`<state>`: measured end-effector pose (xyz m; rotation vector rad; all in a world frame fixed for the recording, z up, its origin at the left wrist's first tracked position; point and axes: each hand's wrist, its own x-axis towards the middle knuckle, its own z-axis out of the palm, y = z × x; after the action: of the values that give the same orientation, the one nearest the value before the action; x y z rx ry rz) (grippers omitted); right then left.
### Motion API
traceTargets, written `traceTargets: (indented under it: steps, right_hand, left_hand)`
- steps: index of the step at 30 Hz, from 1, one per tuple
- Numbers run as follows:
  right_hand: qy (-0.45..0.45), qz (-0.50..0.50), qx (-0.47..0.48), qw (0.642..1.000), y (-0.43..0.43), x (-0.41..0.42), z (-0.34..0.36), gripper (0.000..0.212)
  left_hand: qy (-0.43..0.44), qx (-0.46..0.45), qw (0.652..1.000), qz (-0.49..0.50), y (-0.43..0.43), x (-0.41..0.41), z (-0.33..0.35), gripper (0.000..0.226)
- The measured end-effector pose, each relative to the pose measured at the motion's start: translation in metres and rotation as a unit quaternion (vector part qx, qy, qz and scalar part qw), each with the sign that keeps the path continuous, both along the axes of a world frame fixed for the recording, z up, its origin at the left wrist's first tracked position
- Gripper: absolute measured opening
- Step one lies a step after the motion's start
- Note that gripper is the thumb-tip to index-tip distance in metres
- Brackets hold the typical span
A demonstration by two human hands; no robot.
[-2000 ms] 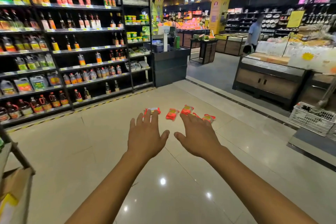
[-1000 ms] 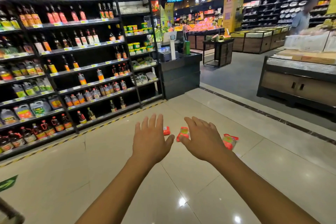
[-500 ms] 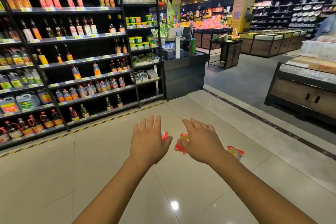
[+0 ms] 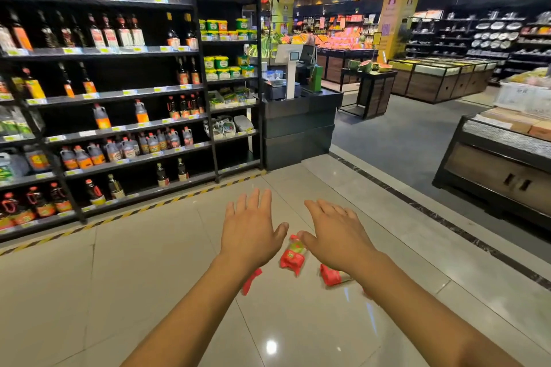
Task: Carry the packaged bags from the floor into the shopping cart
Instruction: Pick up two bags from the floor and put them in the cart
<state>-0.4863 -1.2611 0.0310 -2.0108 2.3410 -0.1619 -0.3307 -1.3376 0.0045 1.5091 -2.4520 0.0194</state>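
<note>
while both hands, left (image 4: pixel 250 235) and right (image 4: pixel 337 238), hover spread and empty, crinkly red packets (image 4: pixel 293 255) lie on glossy tile (image 4: pixel 149 271).

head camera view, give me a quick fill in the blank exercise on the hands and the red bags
1. Both hands, left and right, are held palm down with fingers ____.
2. The red bags lie on the ____.
3. The bottle shelves stand on the person's ____ side.
4. So far the hands hold ____.

Missing words: spread; floor; left; nothing
</note>
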Motion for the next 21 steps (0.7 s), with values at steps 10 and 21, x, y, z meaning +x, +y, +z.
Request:
traceTargets:
  steps: [10, 21]
  right_hand:
    - [-0.028, 0.024, 0.004, 0.999, -0.119, -0.032, -0.018, 0.066]
    - [-0.069, 0.075, -0.016, 0.995, -0.302, -0.099, -0.03, 0.067]
  left_hand:
    - [-0.004, 0.017, 1.0, 0.019, -0.108, -0.03, -0.016, 0.083]
    - [-0.037, 0.009, 0.998, 0.057, -0.264, -0.089, -0.012, 0.08]
